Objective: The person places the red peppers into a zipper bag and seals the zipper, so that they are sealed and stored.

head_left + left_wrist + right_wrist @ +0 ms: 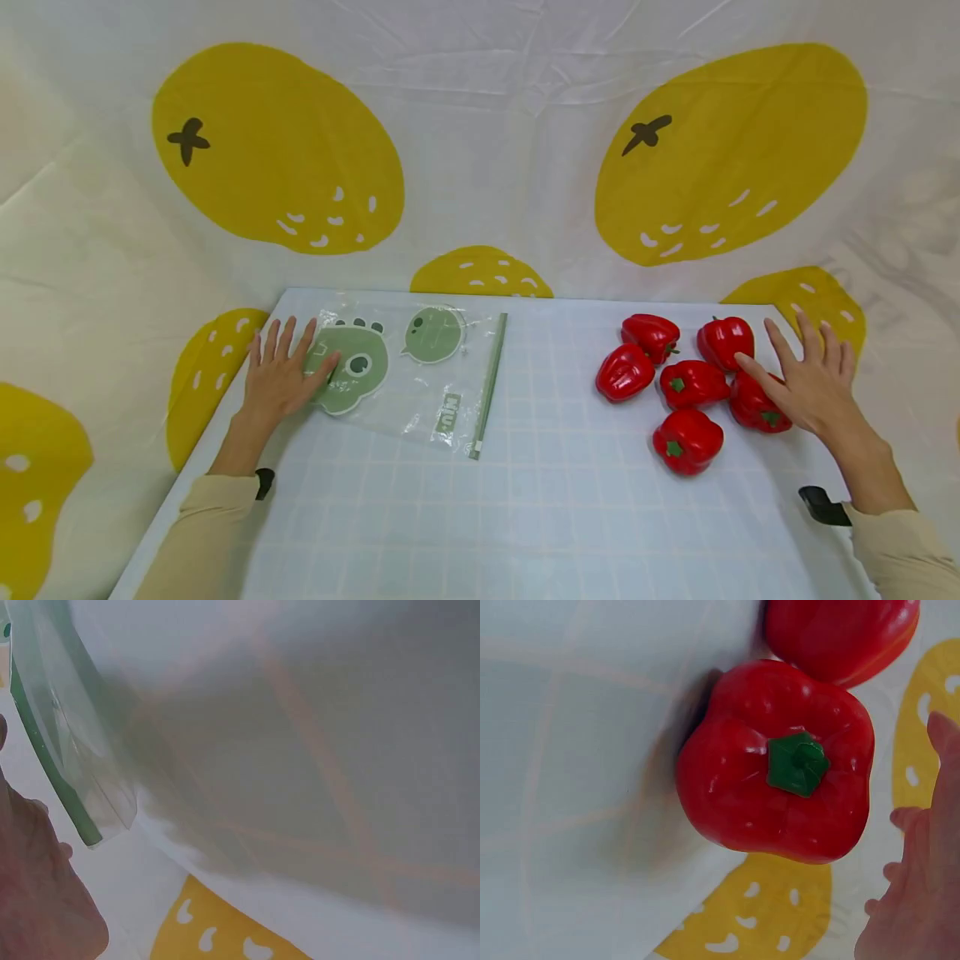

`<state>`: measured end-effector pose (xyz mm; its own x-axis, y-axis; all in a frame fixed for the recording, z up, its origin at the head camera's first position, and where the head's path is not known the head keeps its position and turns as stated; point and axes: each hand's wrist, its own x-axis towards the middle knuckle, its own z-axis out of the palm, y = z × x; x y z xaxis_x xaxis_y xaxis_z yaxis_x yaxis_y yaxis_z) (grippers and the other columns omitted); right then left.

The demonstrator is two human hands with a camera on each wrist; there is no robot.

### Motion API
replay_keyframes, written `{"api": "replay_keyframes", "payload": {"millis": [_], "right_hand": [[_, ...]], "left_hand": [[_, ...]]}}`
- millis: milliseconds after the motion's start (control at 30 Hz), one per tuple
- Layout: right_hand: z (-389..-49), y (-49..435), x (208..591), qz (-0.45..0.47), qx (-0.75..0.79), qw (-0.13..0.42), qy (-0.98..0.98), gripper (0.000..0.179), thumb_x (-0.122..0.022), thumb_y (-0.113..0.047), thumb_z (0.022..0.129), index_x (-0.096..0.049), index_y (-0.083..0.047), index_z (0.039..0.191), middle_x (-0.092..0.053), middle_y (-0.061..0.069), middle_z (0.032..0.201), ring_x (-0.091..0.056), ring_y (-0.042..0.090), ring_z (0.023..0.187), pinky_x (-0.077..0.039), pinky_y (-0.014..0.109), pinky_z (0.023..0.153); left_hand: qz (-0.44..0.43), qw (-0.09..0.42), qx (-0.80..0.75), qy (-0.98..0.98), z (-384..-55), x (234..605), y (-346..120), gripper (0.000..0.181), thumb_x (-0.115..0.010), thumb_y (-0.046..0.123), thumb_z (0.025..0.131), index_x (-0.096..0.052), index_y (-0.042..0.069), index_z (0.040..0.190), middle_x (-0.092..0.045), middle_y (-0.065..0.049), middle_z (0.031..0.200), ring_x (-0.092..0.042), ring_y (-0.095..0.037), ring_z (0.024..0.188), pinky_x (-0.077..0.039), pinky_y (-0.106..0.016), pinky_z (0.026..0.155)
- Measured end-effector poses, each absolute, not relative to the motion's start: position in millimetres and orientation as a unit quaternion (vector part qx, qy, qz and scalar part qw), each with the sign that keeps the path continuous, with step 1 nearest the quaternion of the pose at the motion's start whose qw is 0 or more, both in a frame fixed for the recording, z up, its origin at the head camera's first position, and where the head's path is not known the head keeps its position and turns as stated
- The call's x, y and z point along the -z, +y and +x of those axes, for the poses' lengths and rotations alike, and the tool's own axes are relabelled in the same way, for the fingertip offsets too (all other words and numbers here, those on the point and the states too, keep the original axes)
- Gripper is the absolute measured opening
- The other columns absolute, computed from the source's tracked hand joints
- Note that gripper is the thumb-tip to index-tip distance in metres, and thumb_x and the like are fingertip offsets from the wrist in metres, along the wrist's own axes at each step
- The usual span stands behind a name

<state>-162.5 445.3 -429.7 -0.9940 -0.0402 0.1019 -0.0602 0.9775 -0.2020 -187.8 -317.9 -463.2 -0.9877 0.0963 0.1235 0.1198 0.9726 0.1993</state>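
Observation:
A clear zip bag [420,400] with green cartoon shapes and a green slider edge lies flat at the left of the table. My left hand [281,375], fingers spread, is at the bag's left end, its thumb overlapping the green print. Several red bell peppers [693,384] with green stems sit in a group on the right. My right hand [806,375] is spread out beside the rightmost bell pepper [757,404], its thumb reaching over that group. In the right wrist view, a bell pepper [735,795] stands apart from the fingers [919,862]. Neither hand holds anything.
The white table [525,517] has a faint grid pattern, and its back edge meets a hanging cloth [495,167] printed with large yellow fruits. Cloth also rises along both sides. Dark bands [825,506] show at both wrists.

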Motion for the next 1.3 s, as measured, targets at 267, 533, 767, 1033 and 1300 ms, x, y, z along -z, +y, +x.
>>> {"api": "replay_keyframes", "payload": {"millis": [267,533,767,1033,1300], "right_hand": [[-161,439,428,0.039,-0.117,0.101,-0.987,0.084,-0.054,-0.049,0.102,-0.017,-0.003,0.162,-0.001,0.034,0.163,0.002,0.058,0.148,0.014,0.069,0.116],[-153,428,424,0.062,-0.186,0.213,-0.957,0.056,-0.072,-0.007,0.092,-0.049,0.008,0.141,-0.042,0.036,0.144,-0.034,0.055,0.136,-0.009,0.07,0.119],[-146,411,419,0.063,-0.21,0.242,-0.945,0.048,-0.075,0.002,0.087,-0.057,0.007,0.131,-0.051,0.033,0.135,-0.043,0.053,0.125,-0.028,0.075,0.109],[-136,391,412,0.04,-0.222,0.236,-0.945,0.041,-0.074,-0.001,0.09,-0.06,0.005,0.128,-0.057,0.03,0.128,-0.047,0.05,0.119,-0.044,0.077,0.088],[-128,370,414,0.056,-0.246,0.238,-0.938,0.036,-0.075,-0.003,0.091,-0.063,0.002,0.125,-0.062,0.026,0.122,-0.054,0.045,0.115,-0.029,-0.001,0.085]], "left_hand": [[-0.055,0.082,0.118,-0.988,-186,461,-309,0.078,-0.043,0.055,0.104,-0.021,0.007,0.162,-0.021,-0.035,0.16,-0.013,-0.057,0.147,-0.005,-0.069,0.119],[-0.059,0.158,0.155,-0.974,-184,460,-292,0.062,-0.056,0.031,0.104,-0.039,-0.003,0.152,-0.041,-0.037,0.145,-0.038,-0.057,0.131,-0.031,-0.069,0.11],[-0.056,0.191,0.197,-0.96,-180,456,-276,0.048,-0.059,0.02,0.102,-0.052,-0.007,0.141,-0.051,-0.035,0.135,-0.05,-0.055,0.117,-0.042,-0.067,0.097],[-0.057,0.182,0.233,-0.954,-176,452,-257,0.044,-0.062,0.021,0.102,-0.058,-0.008,0.135,-0.055,-0.034,0.131,-0.055,-0.051,0.113,-0.047,-0.064,0.093],[-0.074,0.19,0.259,-0.944,-173,451,-235,0.041,-0.066,0.016,0.099,-0.061,-0.009,0.131,-0.058,-0.032,0.123,-0.057,-0.05,0.114,-0.048,-0.062,0.094]]}}
